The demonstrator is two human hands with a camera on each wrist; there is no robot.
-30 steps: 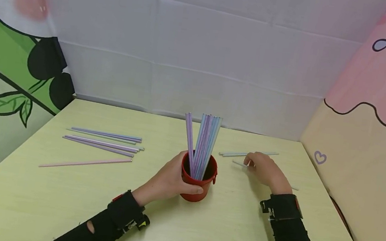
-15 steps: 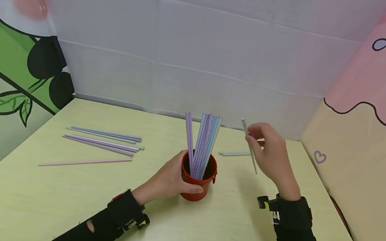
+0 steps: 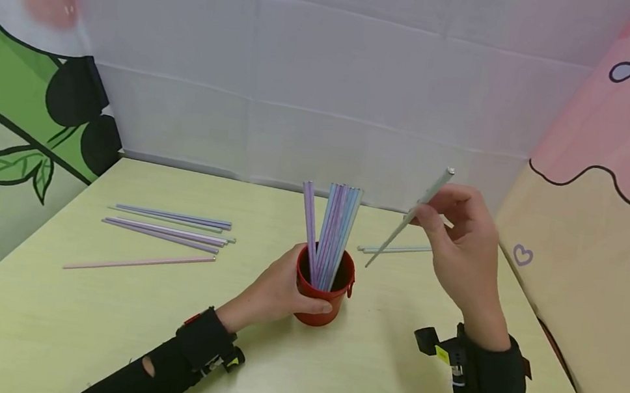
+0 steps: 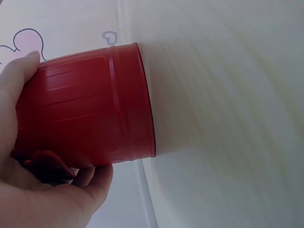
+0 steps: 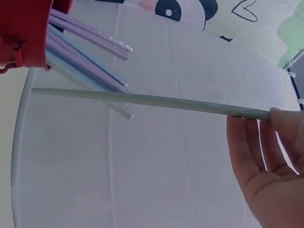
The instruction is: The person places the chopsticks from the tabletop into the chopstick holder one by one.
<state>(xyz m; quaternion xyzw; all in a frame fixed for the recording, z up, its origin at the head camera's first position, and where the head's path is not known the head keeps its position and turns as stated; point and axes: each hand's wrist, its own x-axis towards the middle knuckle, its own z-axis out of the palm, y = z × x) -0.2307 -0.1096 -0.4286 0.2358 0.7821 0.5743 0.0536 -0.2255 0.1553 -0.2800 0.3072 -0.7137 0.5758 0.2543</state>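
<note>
A small red bucket (image 3: 339, 300) stands upright on the table near the middle, with several purple, blue and pale straws (image 3: 335, 232) in it. My left hand (image 3: 276, 283) grips the bucket from its left side, thumb across the front. In the left wrist view the fingers wrap round the red wall (image 4: 85, 109), beside a handle lug (image 4: 50, 164). Right of the bucket and above the table, my right hand (image 3: 466, 254) pinches a pale green straw (image 3: 432, 192) near its upper end. That straw tilts, its lower end pointing down toward the bucket's side; in the right wrist view it overlaps the bucket's straws.
On the left of the table (image 3: 126, 337) lie several purple and pale straws (image 3: 169, 234) and a pink straw (image 3: 141, 263). Behind my right hand lie pale straws (image 3: 393, 250). A light cloth backdrop (image 3: 335, 81) closes off the back; printed panels stand at both sides.
My right hand has picked the pale green straw off the table, lifted it, and turned it so its lower end slants toward the bucket. My left hand and the bucket stay in place.
</note>
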